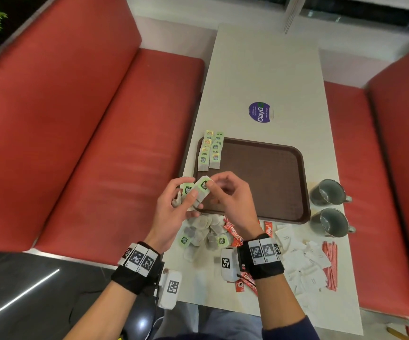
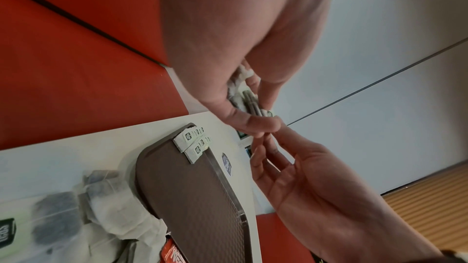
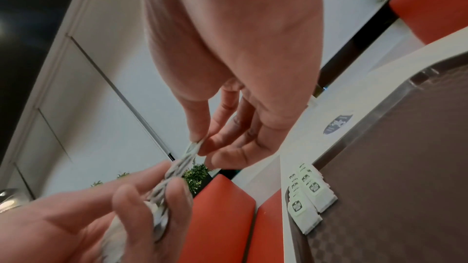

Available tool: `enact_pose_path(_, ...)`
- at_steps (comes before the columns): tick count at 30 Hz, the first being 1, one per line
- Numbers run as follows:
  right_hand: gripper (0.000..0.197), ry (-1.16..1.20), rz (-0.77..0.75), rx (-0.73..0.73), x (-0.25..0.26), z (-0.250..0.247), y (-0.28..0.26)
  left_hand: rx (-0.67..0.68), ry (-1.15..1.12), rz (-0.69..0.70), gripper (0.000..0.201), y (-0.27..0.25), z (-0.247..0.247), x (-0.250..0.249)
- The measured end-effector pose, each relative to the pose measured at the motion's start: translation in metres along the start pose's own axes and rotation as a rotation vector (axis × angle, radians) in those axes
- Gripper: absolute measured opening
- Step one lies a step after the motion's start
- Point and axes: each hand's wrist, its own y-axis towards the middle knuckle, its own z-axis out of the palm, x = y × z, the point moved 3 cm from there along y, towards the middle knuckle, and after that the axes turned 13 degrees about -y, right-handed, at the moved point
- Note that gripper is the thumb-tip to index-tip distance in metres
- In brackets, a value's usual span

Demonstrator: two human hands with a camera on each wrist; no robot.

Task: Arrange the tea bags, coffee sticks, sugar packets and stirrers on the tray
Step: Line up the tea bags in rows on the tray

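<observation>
Several tea bags [image 1: 190, 192] bunched in the left hand [image 1: 174, 212] grip above the tray [image 1: 259, 182] near edge, top one pinched at its green tag by right hand [image 1: 228, 200] fingertips; likely featherlight, limp and tearable, best taken by the stiffer tag.

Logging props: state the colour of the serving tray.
Dark brown plastic tray with a fine textured grid; clearest in the head view.
</observation>
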Motion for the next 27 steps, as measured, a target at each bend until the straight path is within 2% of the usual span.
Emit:
enact_pose_path(4, 0.005, -0.135, -0.084, -0.048, 0.003, -0.007, 0.004, 0.048, 0.017, -0.057, 0.026, -0.002, 0.001, 0.002)
enact_pose_path(8, 0.007, -0.211, -0.136, 0.005, 0.005, -0.010, 0.007, 0.074, 0.005, -0.127, 0.029, -0.002, 0.004, 0.005)
enact_pose_path(13, 0.012, -0.115, -0.079, 0.005, 0.003, -0.014, 0.009, 0.131, 0.041, -0.143, 0.023, -0.001, 0.010, 0.009)
enact_pose_path(17, 0.021, -0.044, -0.035, 0.026, -0.004, -0.015, 0.004, 0.094, 0.041, -0.118, 0.019, 0.004, 0.015, 0.012)
enact_pose_path(20, 0.016, -0.010, -0.032, 0.045, -0.009, -0.015, -0.001, 0.062, 0.047, -0.098, 0.017, 0.007, 0.017, 0.015)
enact_pose_path(25, 0.013, 0.133, 0.057, -0.104, -0.022, -0.024, 0.010, 0.007, 0.068, -0.092, 0.020, 0.013, 0.014, 0.024)
enact_pose_path(27, 0.014, 0.099, 0.092, -0.193, -0.029, -0.032, 0.025, -0.016, 0.077, -0.094, 0.021, 0.015, 0.010, 0.026)
